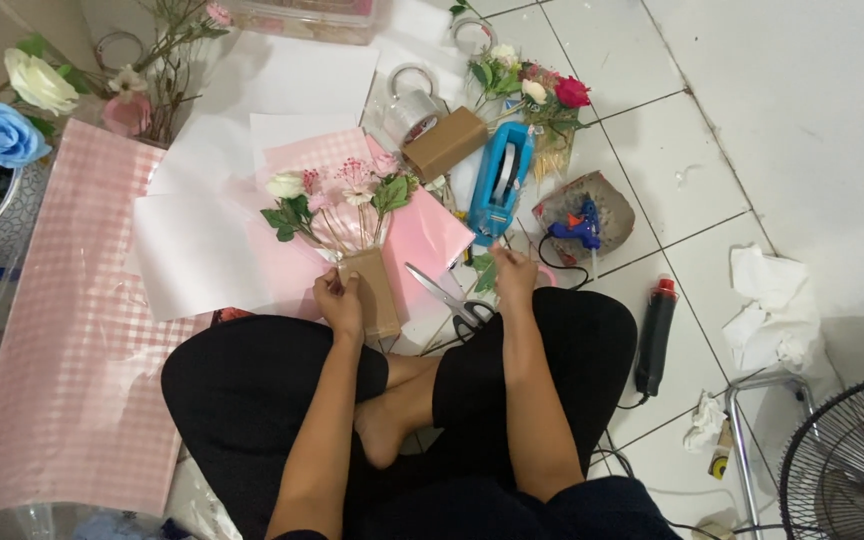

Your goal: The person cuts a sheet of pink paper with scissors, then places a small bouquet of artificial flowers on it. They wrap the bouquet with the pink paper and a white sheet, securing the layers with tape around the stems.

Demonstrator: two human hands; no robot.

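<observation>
Pinching the brown paper wrap (pixel 372 290) at its upper edge, my left hand (pixel 339 300) is closed on it, just ahead of my crossed legs on the pink sheet (pixel 432 235). Small bouquet (pixel 337 205) fans out of its top: white rose, pink sprays, green leaves. Judging it light and floppy; paper creases easily, stems thin, so hold low on the wrapped part, not the blooms. My right hand (pixel 512 275) is curled near the scissors (pixel 449 295); cannot tell whether it grips anything. Blue tape dispenser (pixel 500 180) lies beyond.
</observation>
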